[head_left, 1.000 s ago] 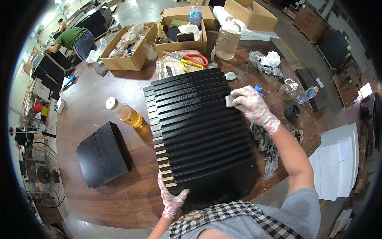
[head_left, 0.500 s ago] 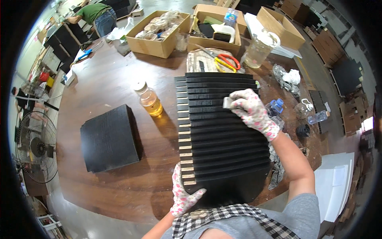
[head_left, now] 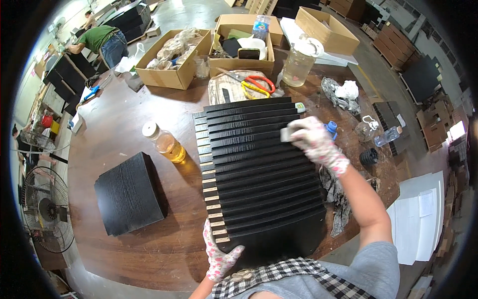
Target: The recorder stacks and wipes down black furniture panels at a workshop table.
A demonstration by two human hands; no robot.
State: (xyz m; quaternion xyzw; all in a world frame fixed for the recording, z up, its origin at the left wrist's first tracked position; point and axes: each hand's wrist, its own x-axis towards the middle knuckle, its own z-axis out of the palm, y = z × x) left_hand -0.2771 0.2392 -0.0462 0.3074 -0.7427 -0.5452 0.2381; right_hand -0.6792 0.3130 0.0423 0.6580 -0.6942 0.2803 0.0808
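Now the right hand (head_left: 313, 140) has shifted rightward over black slats (head_left: 261, 174).

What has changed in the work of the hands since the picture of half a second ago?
The right hand and its small pale block moved rightward along the black strips, nearer their right ends. Nothing was visibly grasped or released. The left hand remains at their near left corner; the amber bottle stayed put.
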